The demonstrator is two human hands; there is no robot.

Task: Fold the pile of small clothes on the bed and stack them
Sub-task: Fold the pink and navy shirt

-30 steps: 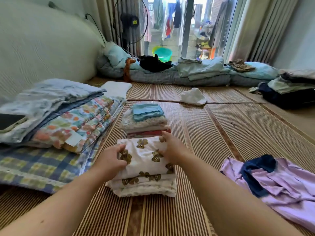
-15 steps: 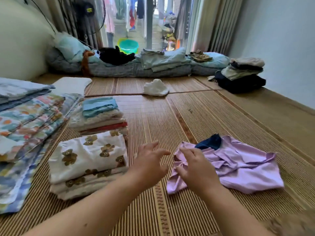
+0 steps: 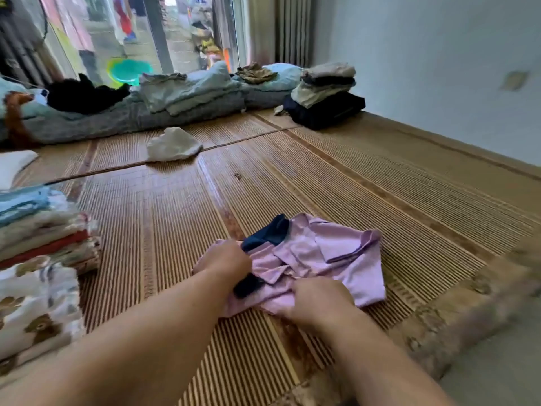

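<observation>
Lilac garment (image 3: 336, 253), navy trim (image 3: 268, 234)

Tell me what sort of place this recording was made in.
Most likely a bedroom in a home. A woven bamboo mat covers the sleeping surface, rumpled bedding lies along its far edge by a glass door, and stacks of folded clothes sit left of a purple garment.

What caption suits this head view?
Crumpled lilac shirt on the mat, gripped by left hand and right hand; folded stacks at left.
</observation>
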